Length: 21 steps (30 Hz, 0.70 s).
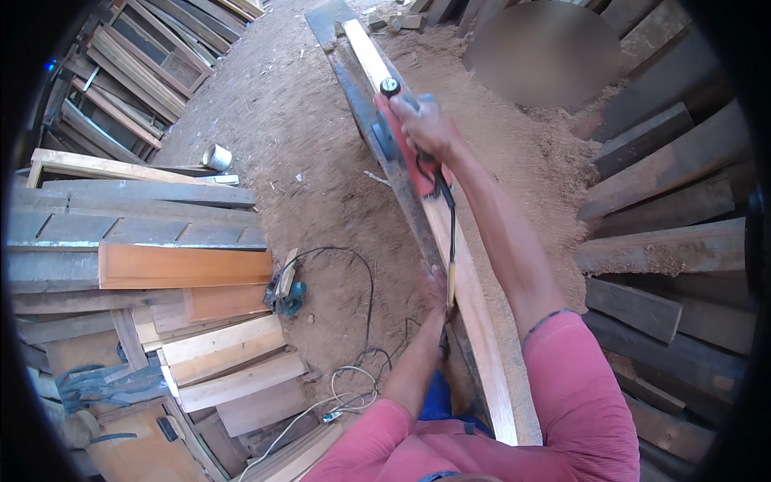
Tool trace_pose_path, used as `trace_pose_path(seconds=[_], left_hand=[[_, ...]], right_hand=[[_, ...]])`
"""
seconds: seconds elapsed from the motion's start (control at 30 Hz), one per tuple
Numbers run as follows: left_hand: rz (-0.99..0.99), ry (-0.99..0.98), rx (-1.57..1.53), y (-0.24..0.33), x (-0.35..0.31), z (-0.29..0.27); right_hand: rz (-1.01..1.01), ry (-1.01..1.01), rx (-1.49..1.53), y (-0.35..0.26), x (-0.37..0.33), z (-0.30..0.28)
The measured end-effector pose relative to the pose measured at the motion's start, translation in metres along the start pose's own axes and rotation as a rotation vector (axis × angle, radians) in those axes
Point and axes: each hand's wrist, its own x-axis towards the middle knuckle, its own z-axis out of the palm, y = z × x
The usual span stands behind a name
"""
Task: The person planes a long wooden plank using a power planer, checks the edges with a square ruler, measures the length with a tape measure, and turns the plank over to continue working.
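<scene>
A red electric planer [409,149] rests on a long pale wooden plank [464,301]. My right hand [424,127] is closed around its handle, near the dark front knob. From the back of the planer a black power cord [451,217] drops toward a yellowish section beside my left hand [435,289]. That hand sits low at the plank's left side, its fingers curled and partly hidden. Whether it grips the plank's edge or the cord cannot be made out. Under the plank runs a narrow dark bench [353,84].
Stacked boards [233,345] line the left, and dark timbers [666,249] lean along the right. A teal power tool [287,297] lies beside the left stack, with loose cables [353,386] on the dusty floor. A white bucket [217,157] stands farther off.
</scene>
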Motion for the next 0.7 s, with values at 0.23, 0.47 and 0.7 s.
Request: trace_pose_path(seconds=[0.23, 0.47, 0.7], left_hand=[[-0.106, -0.046, -0.005, 0.011, 0.001, -0.001], [-0.069, -0.034, -0.062, 0.004, -0.008, 0.011], [-0.075, -0.029, -0.098, -0.009, -0.011, 0.010]], right_hand=[[0.129, -0.130, 0.275, 0.031, -0.067, -0.004], [-0.034, -0.129, 0.086, 0.082, -0.329, -0.039], [0.000, -0.150, 0.003, 0.063, -0.260, -0.025]])
